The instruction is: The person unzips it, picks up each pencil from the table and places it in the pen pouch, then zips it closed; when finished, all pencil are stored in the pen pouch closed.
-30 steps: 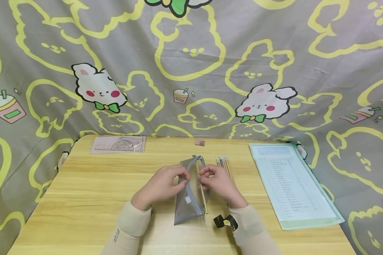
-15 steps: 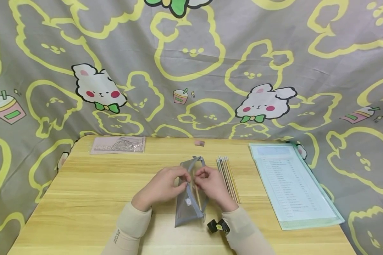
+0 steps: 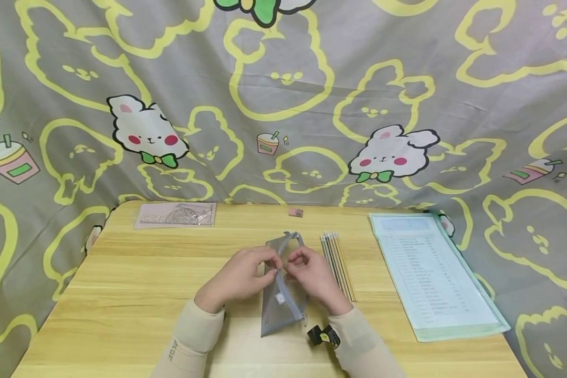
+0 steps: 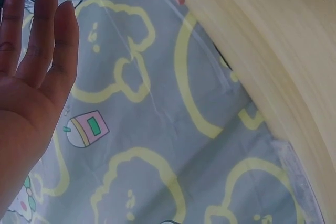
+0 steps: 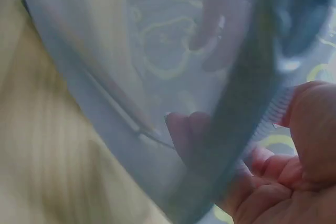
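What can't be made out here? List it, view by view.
Page print: head view, too small to read.
Pencil count: head view, pencils bunched too closely.
Slender shape in the pouch: right wrist, blurred behind its hazy wall.
Rest of left hand: left wrist, cut off by left edge.

A grey translucent zippered pencil pouch (image 3: 275, 314) stands with its mouth spread between the left hand (image 3: 245, 273), which pinches one zipper edge, and the right hand (image 3: 314, 273), whose fingers are at the opening. A small pale label (image 3: 280, 298) marks the wall nearer the left hand; the zipper pull (image 3: 305, 319) hangs below both hands. Just right of the right hand, several gold and darker pencils (image 3: 341, 270) lie side by side, silvery ends pointing away from the person.
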Demonstrator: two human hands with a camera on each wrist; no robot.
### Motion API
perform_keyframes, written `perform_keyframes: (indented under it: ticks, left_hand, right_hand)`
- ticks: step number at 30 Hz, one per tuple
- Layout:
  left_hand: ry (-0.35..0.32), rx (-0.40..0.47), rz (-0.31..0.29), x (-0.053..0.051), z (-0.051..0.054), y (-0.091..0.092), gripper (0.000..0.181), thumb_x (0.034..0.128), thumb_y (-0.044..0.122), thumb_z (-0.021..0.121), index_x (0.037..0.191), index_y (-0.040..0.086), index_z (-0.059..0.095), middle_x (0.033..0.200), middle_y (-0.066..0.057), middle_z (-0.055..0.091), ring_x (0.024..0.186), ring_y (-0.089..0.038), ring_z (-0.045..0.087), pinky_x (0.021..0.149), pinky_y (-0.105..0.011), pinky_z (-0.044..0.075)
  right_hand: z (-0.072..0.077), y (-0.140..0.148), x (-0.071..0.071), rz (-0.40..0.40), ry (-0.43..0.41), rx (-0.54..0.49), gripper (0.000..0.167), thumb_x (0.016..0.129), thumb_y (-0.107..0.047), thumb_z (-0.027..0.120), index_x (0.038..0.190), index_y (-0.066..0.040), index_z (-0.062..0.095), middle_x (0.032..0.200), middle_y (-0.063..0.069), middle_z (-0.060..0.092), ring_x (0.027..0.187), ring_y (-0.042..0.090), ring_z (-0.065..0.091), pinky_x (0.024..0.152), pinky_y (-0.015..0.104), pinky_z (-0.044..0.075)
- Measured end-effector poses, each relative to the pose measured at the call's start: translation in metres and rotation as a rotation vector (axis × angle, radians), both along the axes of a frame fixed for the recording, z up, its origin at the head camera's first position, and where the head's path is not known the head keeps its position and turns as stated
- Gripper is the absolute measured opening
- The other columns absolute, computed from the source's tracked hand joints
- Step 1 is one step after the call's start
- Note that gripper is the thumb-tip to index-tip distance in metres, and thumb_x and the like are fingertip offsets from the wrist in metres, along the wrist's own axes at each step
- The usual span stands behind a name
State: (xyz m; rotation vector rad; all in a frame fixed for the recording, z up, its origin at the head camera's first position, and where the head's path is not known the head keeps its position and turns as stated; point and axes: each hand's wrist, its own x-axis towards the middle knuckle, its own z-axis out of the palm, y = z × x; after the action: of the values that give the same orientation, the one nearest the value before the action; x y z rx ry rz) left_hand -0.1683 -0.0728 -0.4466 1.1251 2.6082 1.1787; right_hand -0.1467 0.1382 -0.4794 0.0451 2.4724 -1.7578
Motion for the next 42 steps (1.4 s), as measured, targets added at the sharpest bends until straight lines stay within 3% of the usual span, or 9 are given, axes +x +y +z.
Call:
perform_keyframes:
  ticks: [5,9,13,16,19,22,26,33,42]
  left_hand:
    - [0.006,0.0,0.009,-0.001,-0.001,-0.002,0.012,0.0933,0.007,0.07,0.101,0.016,0.073,0.095,0.007,0.071,0.093,-0.022,0.072,0.087,-0.046,0.06]
    - [0.021,0.006,0.01,-0.002,-0.001,-0.003,0.014,0.0921,0.005,0.07,0.1,0.017,0.073,0.095,0.008,0.071,0.092,-0.02,0.071,0.086,-0.042,0.06]
    - [0.027,0.001,0.022,-0.002,-0.001,-0.004,0.015,0.0923,0.005,0.071,0.099,0.019,0.072,0.093,0.012,0.069,0.09,-0.018,0.071,0.085,-0.038,0.059]
    - [0.029,-0.008,0.03,-0.003,-0.001,-0.004,0.015,0.0929,0.006,0.07,0.099,0.019,0.072,0.093,0.014,0.068,0.089,-0.013,0.069,0.085,-0.032,0.058]
    - [0.036,-0.009,0.029,-0.003,-0.002,-0.004,0.014,0.0928,0.006,0.07,0.099,0.018,0.072,0.092,0.015,0.067,0.089,-0.011,0.068,0.084,-0.03,0.057]
    - [0.038,-0.007,0.026,-0.003,-0.003,-0.004,0.014,0.0928,0.005,0.071,0.099,0.017,0.073,0.092,0.016,0.066,0.089,-0.011,0.068,0.085,-0.03,0.057]
    - [0.037,-0.004,0.025,-0.004,-0.004,-0.004,0.014,0.0929,0.005,0.07,0.099,0.017,0.073,0.092,0.016,0.066,0.089,-0.01,0.068,0.085,-0.03,0.057]
    - [0.035,-0.009,0.027,-0.004,-0.004,-0.004,0.013,0.093,0.006,0.07,0.1,0.016,0.073,0.092,0.014,0.068,0.088,-0.009,0.067,0.085,-0.03,0.056]
    - [0.036,-0.011,0.028,-0.004,-0.003,-0.004,0.013,0.0934,0.006,0.07,0.1,0.018,0.073,0.092,0.014,0.068,0.089,-0.008,0.067,0.084,-0.03,0.056]
  right_hand:
    - [0.008,0.011,-0.002,-0.042,0.016,0.008,0.015,0.092,-0.007,0.076,0.104,0.0,0.069,0.092,0.01,0.072,0.075,0.024,0.078,0.068,0.035,0.064]
    - [0.011,0.026,-0.007,-0.073,0.071,0.126,0.012,0.093,-0.01,0.076,0.102,-0.004,0.072,0.091,0.007,0.073,0.074,0.02,0.076,0.066,0.029,0.062]
    - [0.009,0.05,-0.012,-0.103,0.144,0.403,0.014,0.095,-0.018,0.073,0.105,-0.008,0.073,0.094,0.005,0.075,0.076,0.016,0.069,0.067,0.031,0.056]
    - [0.001,0.072,-0.014,-0.141,0.149,0.601,0.023,0.097,-0.022,0.069,0.113,-0.005,0.071,0.102,0.01,0.076,0.084,0.024,0.07,0.074,0.042,0.057]
    - [-0.007,0.093,-0.016,-0.183,0.11,0.711,0.034,0.097,-0.024,0.067,0.122,-0.001,0.067,0.111,0.018,0.074,0.093,0.035,0.071,0.081,0.053,0.057]
    - [-0.013,0.106,-0.017,-0.203,0.066,0.729,0.04,0.099,-0.024,0.065,0.131,0.001,0.062,0.12,0.024,0.07,0.095,0.039,0.069,0.082,0.056,0.057]
    - [-0.02,0.115,-0.019,-0.199,0.053,0.722,0.044,0.099,-0.022,0.065,0.135,0.002,0.059,0.118,0.024,0.069,0.092,0.037,0.068,0.082,0.055,0.056]
    - [-0.031,0.119,-0.023,-0.197,0.033,0.662,0.045,0.1,-0.02,0.065,0.138,0.002,0.057,0.12,0.024,0.069,0.102,0.04,0.068,0.087,0.057,0.057]
    - [-0.034,0.119,-0.024,-0.16,0.048,0.61,0.039,0.1,-0.013,0.064,0.136,0.0,0.059,0.108,0.013,0.072,0.089,0.026,0.069,0.076,0.042,0.058]
